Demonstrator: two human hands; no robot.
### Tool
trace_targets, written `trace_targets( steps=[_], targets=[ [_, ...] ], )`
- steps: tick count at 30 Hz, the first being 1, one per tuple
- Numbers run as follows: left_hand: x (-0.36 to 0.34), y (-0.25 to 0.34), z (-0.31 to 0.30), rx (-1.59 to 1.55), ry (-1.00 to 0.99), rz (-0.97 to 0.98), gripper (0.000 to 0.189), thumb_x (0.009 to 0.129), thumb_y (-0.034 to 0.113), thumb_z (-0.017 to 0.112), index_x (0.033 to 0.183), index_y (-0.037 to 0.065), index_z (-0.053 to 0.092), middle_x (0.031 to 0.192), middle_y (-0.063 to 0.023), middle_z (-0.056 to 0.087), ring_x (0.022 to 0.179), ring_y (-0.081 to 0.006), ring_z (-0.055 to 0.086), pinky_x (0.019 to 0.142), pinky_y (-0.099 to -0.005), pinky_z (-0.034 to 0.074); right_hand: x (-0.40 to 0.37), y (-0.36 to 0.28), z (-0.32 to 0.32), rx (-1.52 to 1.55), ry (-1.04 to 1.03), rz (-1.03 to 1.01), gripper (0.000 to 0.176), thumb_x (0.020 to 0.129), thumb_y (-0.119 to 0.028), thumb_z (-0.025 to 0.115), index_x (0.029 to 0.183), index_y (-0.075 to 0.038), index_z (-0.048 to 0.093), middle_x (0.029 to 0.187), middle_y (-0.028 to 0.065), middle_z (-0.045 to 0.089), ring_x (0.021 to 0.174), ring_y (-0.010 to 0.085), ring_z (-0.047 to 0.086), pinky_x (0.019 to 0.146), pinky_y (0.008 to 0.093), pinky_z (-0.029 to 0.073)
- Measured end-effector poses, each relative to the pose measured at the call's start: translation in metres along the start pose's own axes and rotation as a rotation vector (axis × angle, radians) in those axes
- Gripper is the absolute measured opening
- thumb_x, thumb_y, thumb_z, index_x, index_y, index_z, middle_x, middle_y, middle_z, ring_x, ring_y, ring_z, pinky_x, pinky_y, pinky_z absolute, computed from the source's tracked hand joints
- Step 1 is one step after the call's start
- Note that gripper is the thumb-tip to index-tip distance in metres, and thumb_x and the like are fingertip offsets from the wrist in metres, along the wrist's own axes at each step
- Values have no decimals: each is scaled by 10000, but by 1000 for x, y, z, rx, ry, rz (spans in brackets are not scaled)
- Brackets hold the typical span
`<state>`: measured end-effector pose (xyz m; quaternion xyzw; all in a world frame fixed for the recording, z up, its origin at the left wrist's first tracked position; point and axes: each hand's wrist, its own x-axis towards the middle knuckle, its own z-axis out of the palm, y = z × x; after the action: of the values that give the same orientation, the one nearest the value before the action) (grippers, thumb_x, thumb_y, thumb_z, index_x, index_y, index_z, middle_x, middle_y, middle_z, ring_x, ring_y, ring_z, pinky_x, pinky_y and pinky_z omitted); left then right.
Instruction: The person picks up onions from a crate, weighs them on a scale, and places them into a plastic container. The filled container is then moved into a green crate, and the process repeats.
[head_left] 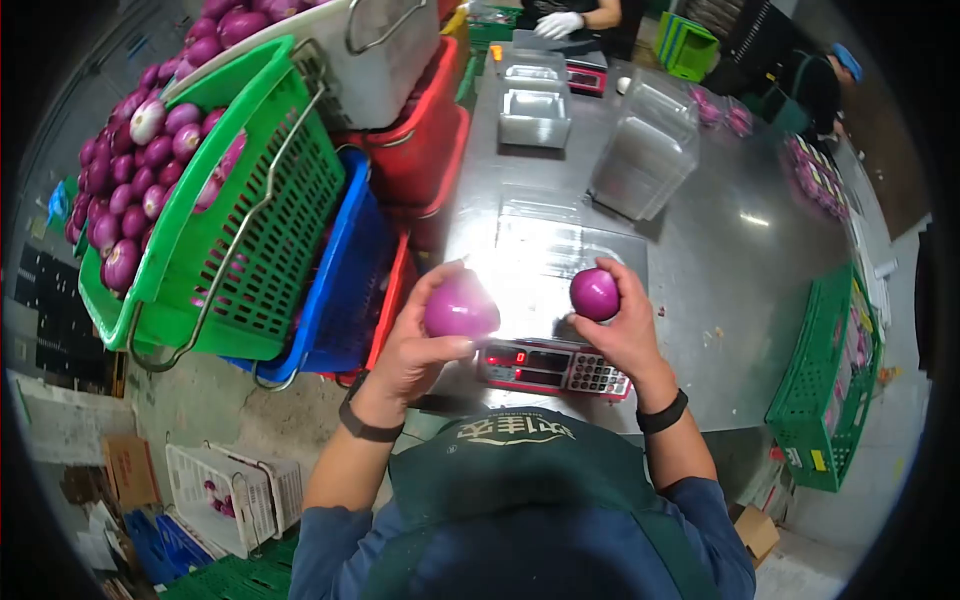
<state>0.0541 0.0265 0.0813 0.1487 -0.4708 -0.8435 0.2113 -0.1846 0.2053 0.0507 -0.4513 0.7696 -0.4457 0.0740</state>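
A large purple onion [461, 306] is gripped in my left hand [413, 338], fingers curled round its left side. My right hand [627, 325] is closed on a smaller, darker purple onion [594, 294]. Both onions are held up above the front of a digital scale [527, 366], whose red display reads 0. On the scale's platform lies a clear plastic tray [540, 235], partly washed out by glare. To my left, a green basket [262, 205] is heaped with purple onions [130, 190].
Stacked clear trays [648, 150] and another tray [534, 118] stand farther back on the steel table [715, 300]. Red crates [425, 160] and a blue crate [345, 270] line the left. A green crate [820, 385] is at right. Co-workers [815, 90] are at the far side.
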Motion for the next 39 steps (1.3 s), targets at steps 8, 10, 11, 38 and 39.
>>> trace_targets(
  steps=[8, 10, 11, 38, 39],
  targets=[
    [60, -45, 33, 1502, 83, 514, 615, 628, 309, 912, 1173, 120, 697, 965, -113, 668, 931, -273, 611, 872, -412, 489, 4, 10, 5, -256, -36, -119, 750, 673, -226, 886, 1309, -52, 530, 1180, 174, 647, 1048, 393, 640, 898, 440, 518],
    [72, -56, 29, 1533, 106, 561, 567, 602, 388, 903, 1078, 148, 710, 872, -100, 641, 912, -317, 557, 883, -453, 424, 11, 13, 12, -267, -59, -168, 743, 633, -218, 872, 1286, -65, 553, 1188, 154, 647, 1066, 385, 621, 934, 462, 465],
    [76, -62, 24, 1574, 95, 560, 563, 598, 393, 906, 1065, 149, 708, 869, -101, 639, 934, -329, 554, 907, -463, 413, 14, 13, 15, -298, -72, -200, 741, 624, -211, 868, 1283, -70, 559, 1194, 149, 644, 1090, 376, 613, 955, 463, 449],
    [23, -98, -88, 381, 490, -127, 159, 891, 89, 727, 1021, 27, 658, 899, 9, 648, 826, -95, 602, 747, -271, 513, 13, 86, 7, 77, 172, 412, 394, 827, -232, 835, 1129, -16, 700, 1018, 126, 714, 857, 183, 672, 764, 331, 550],
    [22, -112, -97, 412, 465, -101, 141, 888, 90, 732, 996, 35, 660, 881, 12, 650, 791, -98, 603, 715, -279, 519, 21, 85, 8, 64, 196, 378, 388, 827, -234, 835, 1115, -12, 699, 1004, 127, 707, 844, 190, 672, 764, 338, 552]
  ],
)
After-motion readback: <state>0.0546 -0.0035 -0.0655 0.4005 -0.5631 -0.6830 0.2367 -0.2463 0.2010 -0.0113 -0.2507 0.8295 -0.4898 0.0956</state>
